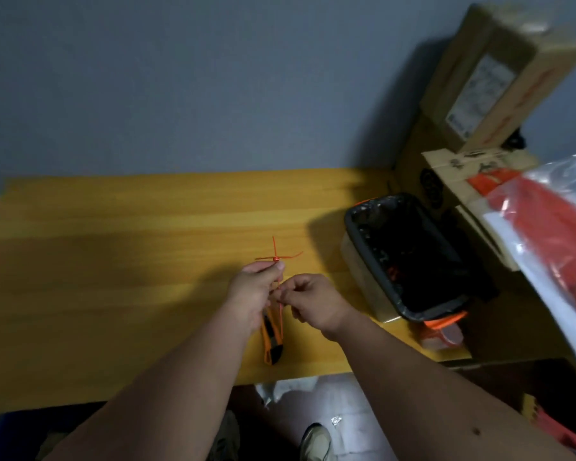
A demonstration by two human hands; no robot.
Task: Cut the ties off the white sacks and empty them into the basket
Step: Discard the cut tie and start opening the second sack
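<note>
left hand [256,287] pinches an orange cable tie [276,259] at its knot, ends splayed above the fingers | right hand [313,301] just beside, pinching the tie's lower strand | orange utility knife [272,337] lies on the yellow table [113,261] beneath both hands | black-lined basket [409,257] at right table end | no white sacks in view

A knife [272,341] lies on the table [113,261] under the hands; the basket [403,257] stands right, boxes [499,78] behind it.
</note>
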